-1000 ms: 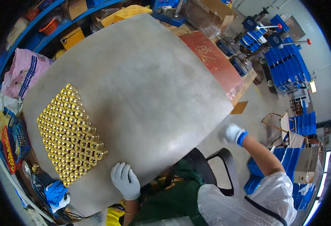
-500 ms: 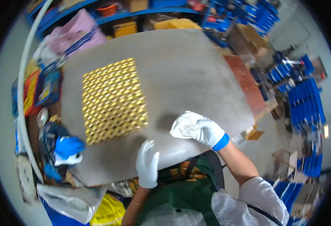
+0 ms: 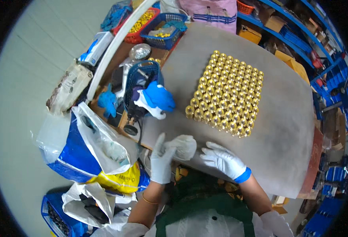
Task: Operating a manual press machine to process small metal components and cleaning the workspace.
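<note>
My left hand [image 3: 161, 164], in a white glove, is at the near edge of the grey table with a crumpled white cloth [image 3: 185, 147] held between thumb and fingers. Just to the right, my right hand [image 3: 224, 161] is open, its gloved fingers stretched toward the cloth but apart from it. A blue band circles the right wrist. Beyond both hands, a close-packed block of shiny brass-coloured round parts [image 3: 229, 93] stands in rows on the table; neither hand touches it.
Left of the table are a dark blue basket [image 3: 142, 73] with blue and white gloves [image 3: 158, 96] over it, and red [image 3: 143, 24] and blue [image 3: 167, 28] baskets of brass parts. Bags [image 3: 103, 146] lie at the near left. Blue shelving [image 3: 288, 35] lines the far right.
The white cloth has passed from my right hand to my left. My right hand has opened. The view has turned left, so the brass parts appear further right.
</note>
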`<move>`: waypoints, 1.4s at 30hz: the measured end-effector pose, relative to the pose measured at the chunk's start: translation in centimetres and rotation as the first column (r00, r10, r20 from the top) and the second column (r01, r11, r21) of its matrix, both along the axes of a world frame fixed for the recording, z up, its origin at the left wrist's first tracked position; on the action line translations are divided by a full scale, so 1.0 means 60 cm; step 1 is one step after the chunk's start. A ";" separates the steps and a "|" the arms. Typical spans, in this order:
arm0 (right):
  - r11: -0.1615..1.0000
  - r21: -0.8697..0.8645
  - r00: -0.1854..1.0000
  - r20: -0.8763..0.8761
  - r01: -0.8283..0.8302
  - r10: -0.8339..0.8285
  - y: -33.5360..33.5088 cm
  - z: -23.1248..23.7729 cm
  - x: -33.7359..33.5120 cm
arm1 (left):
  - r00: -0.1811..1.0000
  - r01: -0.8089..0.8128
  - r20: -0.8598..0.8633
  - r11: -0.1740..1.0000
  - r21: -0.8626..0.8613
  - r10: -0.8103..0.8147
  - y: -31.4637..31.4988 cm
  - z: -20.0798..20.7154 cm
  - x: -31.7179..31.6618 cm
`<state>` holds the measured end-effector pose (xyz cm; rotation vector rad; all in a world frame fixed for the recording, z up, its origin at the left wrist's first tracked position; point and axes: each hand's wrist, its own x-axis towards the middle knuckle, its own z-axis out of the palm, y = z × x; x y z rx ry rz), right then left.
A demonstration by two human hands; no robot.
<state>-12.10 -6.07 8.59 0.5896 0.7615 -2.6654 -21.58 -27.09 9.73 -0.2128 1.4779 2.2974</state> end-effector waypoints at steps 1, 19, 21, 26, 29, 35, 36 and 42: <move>1.000 0.006 1.000 0.016 0.006 -0.006 -0.001 -0.006 0.003 | 1.000 0.012 0.025 0.999 0.041 -0.013 -0.001 0.004 0.000; -0.322 0.925 0.850 0.003 -0.202 -0.527 0.184 -0.031 0.174 | 0.848 0.458 -0.162 0.852 -0.253 -0.504 0.180 -0.093 0.102; -0.640 0.733 0.945 0.013 -0.231 -0.326 0.177 -0.024 0.158 | 0.864 0.439 -0.155 0.867 -0.238 -0.480 0.187 -0.094 0.105; -0.863 0.484 0.984 0.162 -0.142 -0.071 0.148 -0.030 0.151 | 0.833 0.420 -0.195 0.821 -0.387 -0.518 0.179 -0.083 0.110; -0.856 0.517 0.998 0.056 0.000 0.034 0.141 -0.024 0.171 | 0.841 0.380 -0.214 0.825 -0.418 -0.496 0.167 -0.079 0.109; -0.604 0.777 0.972 -0.044 0.178 0.231 0.163 -0.030 0.165 | 0.823 0.341 -0.267 0.811 -0.476 -0.502 0.175 -0.067 0.102; -0.602 0.786 0.971 0.004 0.144 0.238 0.169 -0.032 0.158 | 0.820 0.342 -0.251 0.792 -0.506 -0.514 0.180 -0.065 0.100; -0.553 0.829 0.964 0.079 0.077 0.254 0.271 -0.066 0.106 | 0.437 -0.005 -0.603 0.669 -0.744 -0.667 0.169 -0.096 0.068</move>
